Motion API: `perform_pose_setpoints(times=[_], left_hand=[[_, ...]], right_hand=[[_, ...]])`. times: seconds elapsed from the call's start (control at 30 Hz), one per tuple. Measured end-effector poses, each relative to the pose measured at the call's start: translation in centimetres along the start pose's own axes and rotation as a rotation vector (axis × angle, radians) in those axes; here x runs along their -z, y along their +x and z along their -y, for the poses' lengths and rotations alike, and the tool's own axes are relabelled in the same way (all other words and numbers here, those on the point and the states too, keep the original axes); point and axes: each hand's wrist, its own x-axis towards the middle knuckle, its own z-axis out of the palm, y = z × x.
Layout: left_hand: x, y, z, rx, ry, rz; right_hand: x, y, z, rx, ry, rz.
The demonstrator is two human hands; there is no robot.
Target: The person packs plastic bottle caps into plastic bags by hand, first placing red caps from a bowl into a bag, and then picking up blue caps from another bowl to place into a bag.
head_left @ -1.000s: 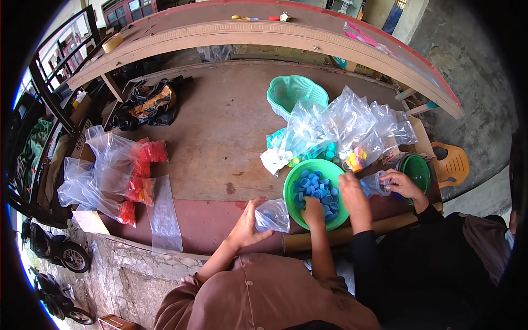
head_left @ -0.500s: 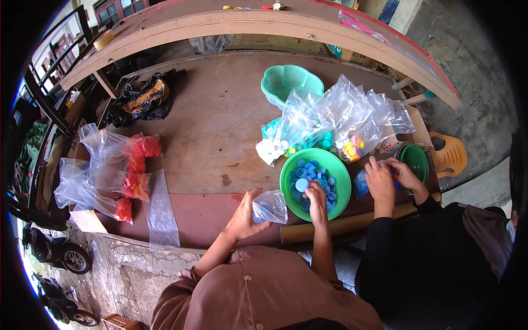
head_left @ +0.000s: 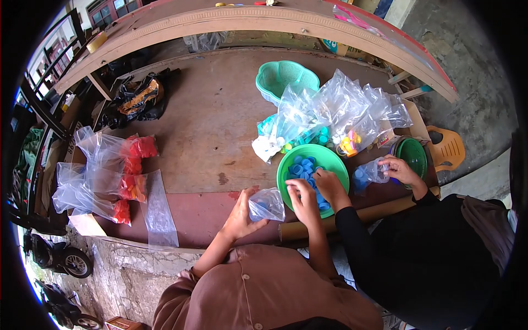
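My left hand (head_left: 242, 215) grips a clear plastic bag (head_left: 268, 204) with some blue caps showing inside. Over the left part of a green bowl (head_left: 345, 176), my right hand (head_left: 302, 202) has its fingers bent together; whatever they hold is hidden. Blue bottle caps (head_left: 304, 166) fill the bottom of the bowl. Beside mine, a co-worker's hand (head_left: 332, 190) reaches into the same bowl. That person's other hand (head_left: 403, 169) holds another clear bag (head_left: 369, 175) of blue caps at the right.
Clear bags (head_left: 344, 102) with coloured caps lie behind the bowl, near a teal basket (head_left: 262, 82). Bags of red caps (head_left: 132, 187) lie at the left. A dark green container (head_left: 411, 157) stands at the right. A raised shelf (head_left: 247, 23) spans the back.
My right hand has moved left toward the bag; the light blue cap it held is no longer visible. The co-worker's one hand has come over into the bowl. The view has shifted slightly.
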Motion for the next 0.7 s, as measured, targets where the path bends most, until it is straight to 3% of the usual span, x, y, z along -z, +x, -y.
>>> perform_pose_setpoints(times=[0.1, 0.23, 0.3, 0.47, 0.7], left_hand=[[0.1, 0.1, -0.3, -0.003, -0.007, -0.002], [0.3, 0.3, -0.8, -0.002, -0.030, -0.011], [0.4, 0.2, -0.8, 0.003, -0.033, -0.009], [0.1, -0.1, 0.0, -0.036, -0.025, -0.042], [0.2, 0.0, -0.1, -0.014, -0.019, -0.025]], right_hand=[[0.0, -0.1, -3.5, -0.139, -0.138, -0.025], [-0.8, -0.1, -8.0, -0.017, -0.406, 0.032], [-1.3, -0.1, -8.7, -0.147, -0.667, 0.213], [-1.4, 0.4, -8.5, -0.223, -0.674, 0.216], [-1.0, -0.2, -8.4, -0.078, -0.774, 0.176]])
